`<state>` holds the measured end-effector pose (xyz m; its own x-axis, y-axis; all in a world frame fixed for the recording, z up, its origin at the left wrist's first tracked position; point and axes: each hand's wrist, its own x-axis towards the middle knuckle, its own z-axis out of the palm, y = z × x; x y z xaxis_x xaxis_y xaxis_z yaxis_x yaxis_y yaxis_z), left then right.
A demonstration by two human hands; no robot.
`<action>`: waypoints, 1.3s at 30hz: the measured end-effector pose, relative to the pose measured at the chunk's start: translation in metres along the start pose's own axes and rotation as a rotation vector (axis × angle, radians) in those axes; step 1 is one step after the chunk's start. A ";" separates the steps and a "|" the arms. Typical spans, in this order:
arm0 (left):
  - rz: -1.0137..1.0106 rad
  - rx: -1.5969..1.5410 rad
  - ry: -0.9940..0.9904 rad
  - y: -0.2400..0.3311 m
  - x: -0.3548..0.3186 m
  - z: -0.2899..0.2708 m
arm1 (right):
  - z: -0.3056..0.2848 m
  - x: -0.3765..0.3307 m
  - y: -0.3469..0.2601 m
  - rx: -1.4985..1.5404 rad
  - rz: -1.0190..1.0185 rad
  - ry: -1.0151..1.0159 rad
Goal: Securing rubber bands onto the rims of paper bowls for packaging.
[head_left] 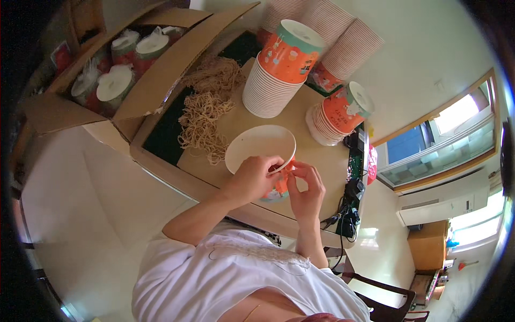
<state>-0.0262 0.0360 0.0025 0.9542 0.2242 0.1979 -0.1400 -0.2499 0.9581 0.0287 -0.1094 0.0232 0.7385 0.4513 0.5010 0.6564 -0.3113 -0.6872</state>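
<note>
Bright daylight from windows (456, 129), blown-out glare, soft shadows, fisheye bending, dark rim

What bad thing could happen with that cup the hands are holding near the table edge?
1. The paper cup sits close to the table edge, pinched at its rim by the left hand and right hand, so a hard tug might tip it off.
2. The tall cup stack behind leans a little, so a bump could topple it.
3. The loose dry noodles lie beside the cup, so an elbow might sweep them off.
</note>
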 end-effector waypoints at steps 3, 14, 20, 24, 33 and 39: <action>-0.058 0.073 -0.038 0.003 0.000 0.001 | 0.000 0.000 0.000 -0.010 0.012 0.000; 0.014 0.102 0.004 0.007 -0.003 0.005 | -0.001 -0.001 -0.001 -0.025 0.024 0.010; -0.010 0.033 -0.068 0.015 -0.001 0.004 | 0.001 -0.003 0.008 -0.008 0.017 0.029; 0.075 -0.014 -0.080 -0.001 0.007 0.002 | -0.004 -0.003 0.007 -0.035 0.001 0.027; 0.138 0.174 -0.089 -0.001 0.016 0.007 | -0.002 -0.009 0.029 -0.016 0.028 -0.002; 0.126 0.089 0.064 -0.023 0.023 0.013 | -0.010 -0.023 0.029 0.466 0.376 -0.089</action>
<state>0.0025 0.0350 -0.0176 0.9115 0.2442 0.3310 -0.2309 -0.3620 0.9031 0.0325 -0.1377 -0.0032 0.8780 0.4556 0.1468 0.2012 -0.0729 -0.9768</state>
